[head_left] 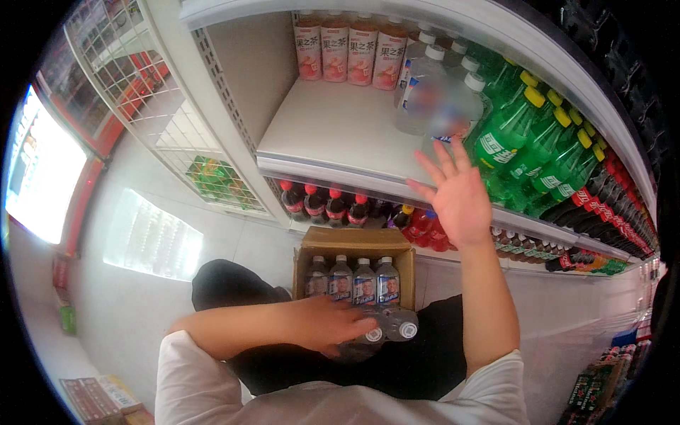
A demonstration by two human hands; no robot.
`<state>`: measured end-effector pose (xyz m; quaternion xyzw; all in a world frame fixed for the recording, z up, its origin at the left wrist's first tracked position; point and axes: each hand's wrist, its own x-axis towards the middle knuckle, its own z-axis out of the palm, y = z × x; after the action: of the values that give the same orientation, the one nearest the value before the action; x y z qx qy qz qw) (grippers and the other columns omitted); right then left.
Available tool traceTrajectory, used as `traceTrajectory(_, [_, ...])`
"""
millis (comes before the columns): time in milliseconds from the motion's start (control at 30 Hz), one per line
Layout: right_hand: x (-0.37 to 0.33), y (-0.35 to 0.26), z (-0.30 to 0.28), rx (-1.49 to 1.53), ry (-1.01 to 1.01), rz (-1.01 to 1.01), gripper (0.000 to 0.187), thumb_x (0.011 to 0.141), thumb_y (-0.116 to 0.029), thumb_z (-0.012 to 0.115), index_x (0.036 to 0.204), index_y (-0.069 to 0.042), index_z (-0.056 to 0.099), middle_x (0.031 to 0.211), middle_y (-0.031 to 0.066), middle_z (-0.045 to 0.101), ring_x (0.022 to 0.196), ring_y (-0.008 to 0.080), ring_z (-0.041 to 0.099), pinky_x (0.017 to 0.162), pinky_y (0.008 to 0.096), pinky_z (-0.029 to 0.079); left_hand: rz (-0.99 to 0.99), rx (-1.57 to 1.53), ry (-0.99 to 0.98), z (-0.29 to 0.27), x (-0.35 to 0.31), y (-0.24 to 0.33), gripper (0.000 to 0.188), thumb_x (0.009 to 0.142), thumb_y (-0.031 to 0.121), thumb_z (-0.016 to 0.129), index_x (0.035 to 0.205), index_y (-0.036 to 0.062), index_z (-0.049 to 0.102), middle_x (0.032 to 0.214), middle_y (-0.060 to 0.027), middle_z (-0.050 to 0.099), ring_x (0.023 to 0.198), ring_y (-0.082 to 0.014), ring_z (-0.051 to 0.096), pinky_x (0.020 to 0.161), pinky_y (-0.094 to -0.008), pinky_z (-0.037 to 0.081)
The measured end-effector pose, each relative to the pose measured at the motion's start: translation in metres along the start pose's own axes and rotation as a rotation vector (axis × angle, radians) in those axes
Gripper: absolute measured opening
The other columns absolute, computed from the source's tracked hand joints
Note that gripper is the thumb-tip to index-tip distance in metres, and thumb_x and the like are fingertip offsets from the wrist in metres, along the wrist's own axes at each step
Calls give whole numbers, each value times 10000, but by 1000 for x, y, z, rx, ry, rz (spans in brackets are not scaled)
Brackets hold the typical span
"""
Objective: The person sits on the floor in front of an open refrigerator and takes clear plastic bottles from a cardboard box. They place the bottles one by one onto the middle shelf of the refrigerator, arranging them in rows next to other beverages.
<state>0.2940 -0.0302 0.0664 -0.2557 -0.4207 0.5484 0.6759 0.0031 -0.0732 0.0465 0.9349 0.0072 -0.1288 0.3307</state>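
My right hand (459, 205) is raised at the front edge of the shelf (333, 124), palm showing and fingers spread, with nothing in it. Just beyond its fingertips stand clear bottles (419, 88) with white caps and blue-and-white labels. Down at my lap, my left hand (329, 324) is closed over a clear bottle (374, 334) with a white cap; part of that bottle is hidden under the fingers. Beside it lies another clear bottle (407, 330), cap facing me. Several similar bottles (364, 280) stand upright in an opened cardboard box (354, 241) between my legs.
Pink-labelled tea bottles (348, 49) stand at the shelf's back left. Green bottles with yellow caps (520, 134) fill its right part, followed by dark bottles with red labels (602, 212). Cola bottles (315, 202) line the lower shelf. A white wire rack (142, 92) stands left.
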Motion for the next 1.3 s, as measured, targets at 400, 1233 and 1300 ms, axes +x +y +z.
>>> traceTrajectory(400, [-47,26,17,-461,85,252,217,990,-41,579,1188,15,648,1376,128,593,1116,192,652,916,333,535,-89,251,-39,15,3,-17,413,737,242,791,1056,53,608,1092,-152,627,923,-348,716,792,-452,607])
traceTrajectory(1233, [-89,96,47,572,64,1063,421,1012,-437,561,1259,-103,629,1179,82,694,1095,256,672,973,447,525,117,754,794,-18,-2,4,311,757,290,779,726,55,577,1149,-211,652,952,-348,708,735,-412,625])
traceTrajectory(1300, [-94,95,52,521,107,1034,379,1008,-388,583,1246,-98,638,1165,78,698,1083,239,675,988,427,516,171,751,839,-18,-3,7,254,769,241,756,786,48,592,1187,-219,640,1013,-365,694,811,-439,621])
